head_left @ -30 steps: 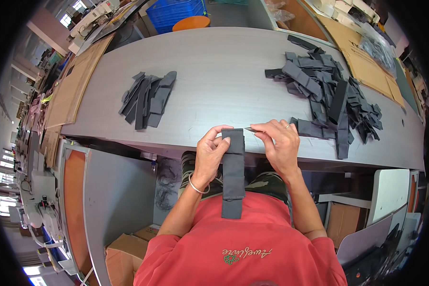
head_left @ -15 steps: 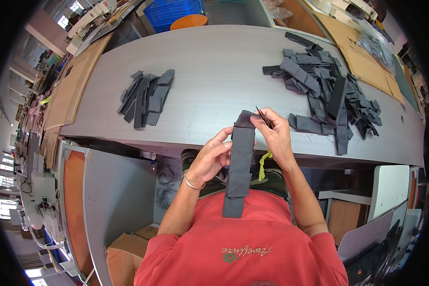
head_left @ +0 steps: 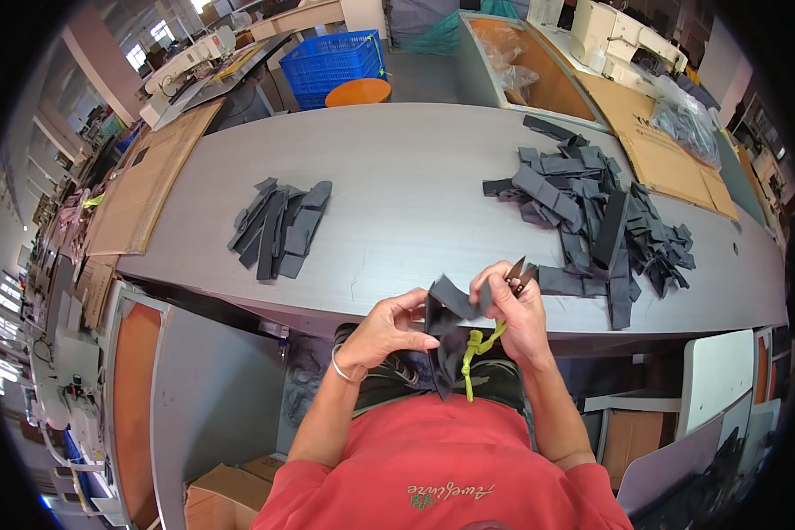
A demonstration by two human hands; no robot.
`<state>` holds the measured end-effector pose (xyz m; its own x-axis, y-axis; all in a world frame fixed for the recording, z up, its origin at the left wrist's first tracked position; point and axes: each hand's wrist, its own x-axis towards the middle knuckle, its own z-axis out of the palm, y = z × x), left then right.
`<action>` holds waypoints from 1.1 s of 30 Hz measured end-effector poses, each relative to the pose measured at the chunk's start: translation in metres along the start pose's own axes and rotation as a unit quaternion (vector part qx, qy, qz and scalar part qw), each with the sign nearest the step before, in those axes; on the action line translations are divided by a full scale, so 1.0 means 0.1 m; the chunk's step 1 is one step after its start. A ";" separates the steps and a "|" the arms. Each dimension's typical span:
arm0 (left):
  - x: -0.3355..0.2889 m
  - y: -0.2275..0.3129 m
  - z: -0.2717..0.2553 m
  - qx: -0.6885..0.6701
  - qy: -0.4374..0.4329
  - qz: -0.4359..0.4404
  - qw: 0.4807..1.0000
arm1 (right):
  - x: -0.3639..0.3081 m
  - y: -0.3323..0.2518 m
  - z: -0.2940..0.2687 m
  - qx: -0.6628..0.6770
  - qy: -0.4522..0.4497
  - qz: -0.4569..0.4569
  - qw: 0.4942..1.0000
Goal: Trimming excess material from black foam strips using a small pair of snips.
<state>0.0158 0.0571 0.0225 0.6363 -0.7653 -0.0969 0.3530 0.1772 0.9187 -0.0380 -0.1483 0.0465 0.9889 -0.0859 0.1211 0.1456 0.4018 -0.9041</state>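
My left hand (head_left: pixel 382 337) is closed on a dark grey fabric strip (head_left: pixel 442 332), thumb on one face and fingers behind it. The strip is bent and partly blurred, and its top end curves across to my right hand (head_left: pixel 519 320). That hand is closed around small dark thread snips (head_left: pixel 522 276), their blades pointing up, while its fingertips pinch the strip's end. A yellow-green knotted cloth tie (head_left: pixel 474 355) hangs below my right hand. Both hands are over my lap at the table's front edge.
On the grey table (head_left: pixel 397 203) lie a small bundle of dark strips (head_left: pixel 283 228) at left and a large loose heap (head_left: pixel 583 203) at right. Flattened cardboard (head_left: pixel 155 181) covers the left end. A blue crate (head_left: pixel 331 66) and an orange stool (head_left: pixel 359 92) stand beyond the far edge.
The strip, stretched out straight before, is now bent and folded between my hands. Both hands sit lower in the picture, and the view has tilted up to show more beyond the table.
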 end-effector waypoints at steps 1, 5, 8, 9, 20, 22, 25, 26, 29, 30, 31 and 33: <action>0.03 0.04 0.03 0.072 0.009 0.033 0.997 | 0.00 0.03 -0.05 -0.054 -0.007 -0.002 0.999; 0.03 0.22 0.19 0.255 0.082 0.147 0.952 | -0.03 0.11 -0.03 -0.165 -0.004 0.029 0.986; 0.04 0.37 0.25 0.454 0.084 0.225 0.858 | -0.02 0.08 0.09 -0.198 0.034 0.016 0.979; 0.04 0.37 0.27 0.455 0.085 0.226 0.857 | -0.02 0.09 0.06 -0.195 0.021 0.031 0.980; 0.22 -0.18 0.07 0.045 0.232 0.128 0.963 | -0.07 0.35 0.04 -0.220 0.056 0.011 0.974; 0.23 -0.17 0.00 -0.031 0.187 0.073 0.979 | -0.07 0.34 0.07 -0.218 0.067 0.024 0.973; 0.24 -0.20 -0.08 -0.065 0.207 0.070 0.974 | -0.07 0.38 0.04 -0.290 0.056 0.014 0.955; 0.24 -0.21 -0.12 -0.061 0.228 0.074 0.969 | -0.08 0.38 0.05 -0.288 0.057 0.019 0.956; 0.25 -0.17 -0.14 -0.125 0.204 0.055 0.969 | -0.09 0.41 0.06 -0.302 0.047 0.010 0.952; 0.24 -0.18 -0.15 -0.150 0.210 0.050 0.965 | -0.10 0.44 0.05 -0.326 0.038 -0.014 0.945; 0.27 -0.23 -0.15 -0.129 0.244 0.062 0.959 | -0.11 0.46 0.05 -0.349 0.028 -0.039 0.936; 0.27 -0.23 -0.15 -0.133 0.256 0.039 0.957 | -0.13 0.48 0.08 -0.381 0.023 -0.080 0.921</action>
<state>0.0345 0.0416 -0.0069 0.8959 -0.3524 -0.2705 0.4107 0.4249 0.8067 -0.0439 -0.1211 0.0048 0.9515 -0.1340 0.2770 0.2103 -0.3743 -0.9032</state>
